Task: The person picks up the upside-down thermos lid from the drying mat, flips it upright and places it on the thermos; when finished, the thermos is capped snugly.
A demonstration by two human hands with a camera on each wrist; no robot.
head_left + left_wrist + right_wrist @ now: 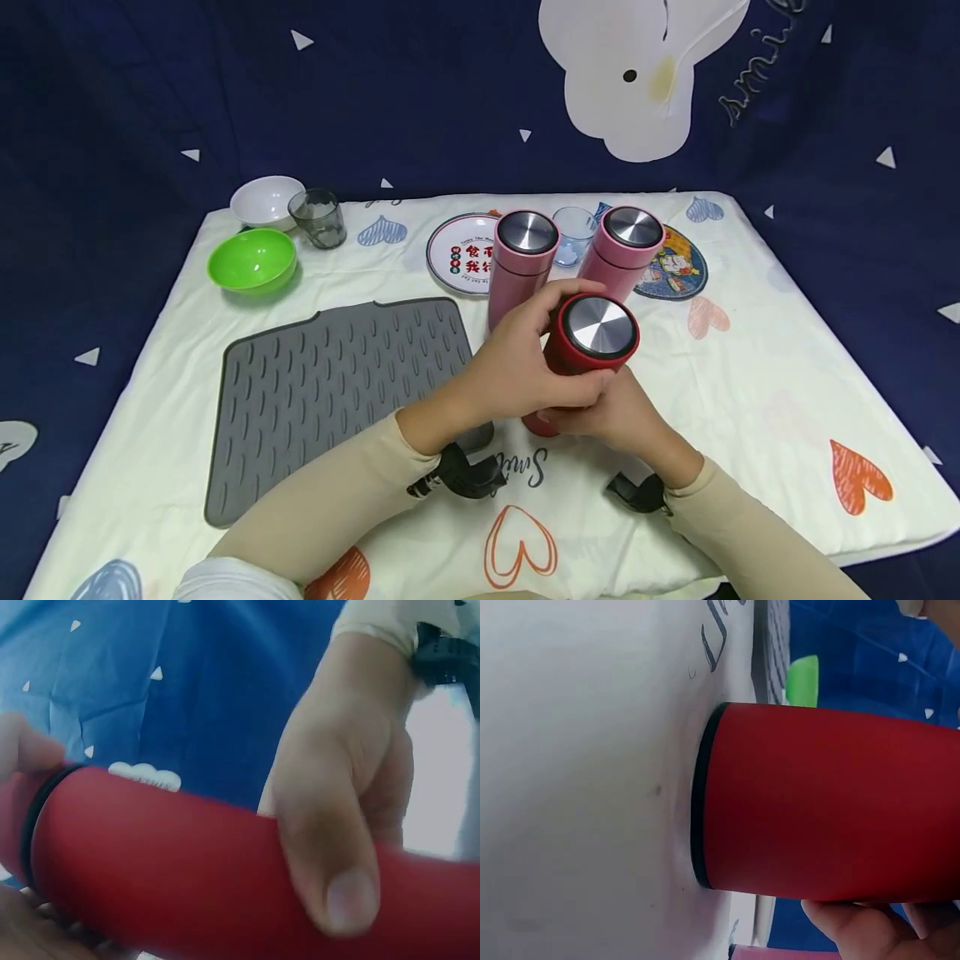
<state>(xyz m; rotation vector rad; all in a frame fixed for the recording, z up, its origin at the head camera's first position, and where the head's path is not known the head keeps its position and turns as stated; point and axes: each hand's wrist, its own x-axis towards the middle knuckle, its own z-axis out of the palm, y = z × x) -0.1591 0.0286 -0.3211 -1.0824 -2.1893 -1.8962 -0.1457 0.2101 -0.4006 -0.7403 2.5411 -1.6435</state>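
A red thermos with a shiny steel-topped lid stands on the white cloth, its black-ringed base right at the cloth in the right wrist view. My left hand grips its top, thumb and fingers spread around the lid end. Lower on the body, my right hand holds the thermos, its thumb lying across the red side in the left wrist view. Just behind are two pink thermoses, one on the left and one on the right.
A grey ridged mat lies to the left. Beyond it are a green bowl, a white bowl and a dark glass. Behind the pink thermoses are a clear glass, a white plate with lettering and a blue patterned plate.
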